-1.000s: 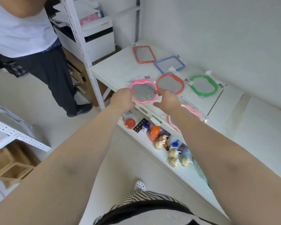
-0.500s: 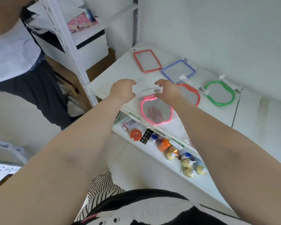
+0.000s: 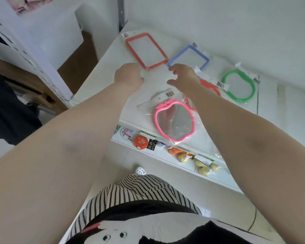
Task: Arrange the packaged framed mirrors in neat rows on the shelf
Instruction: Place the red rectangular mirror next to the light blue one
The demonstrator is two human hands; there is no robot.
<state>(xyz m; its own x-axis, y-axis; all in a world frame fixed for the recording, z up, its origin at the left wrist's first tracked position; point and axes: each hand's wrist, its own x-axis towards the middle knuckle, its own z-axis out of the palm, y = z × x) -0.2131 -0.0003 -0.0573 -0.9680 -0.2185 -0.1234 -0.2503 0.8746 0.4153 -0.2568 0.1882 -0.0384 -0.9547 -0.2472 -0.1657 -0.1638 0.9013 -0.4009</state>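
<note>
Both my bare forearms stretched forward, my left hand (image 3: 128, 76) curled in a loose fist, my right hand (image 3: 182, 76) with fingers half bent, holding nothing

The pink apple-shaped plastic-framed mirror (image 3: 174, 121) lies in a glossy, crinkled clear plastic bag (image 3: 153, 104). The white shelf (image 3: 102, 74) looks smooth and matt. The green rounded frame (image 3: 239, 84) looks like smooth plastic.

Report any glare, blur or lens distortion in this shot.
Head view: wide-angle lens bows the forearms and shelf edge; soft motion blur smears the left hand and right hand; wrapper on the pink mirror shows crinkly glare; lighting flat, shadows faint.
</note>
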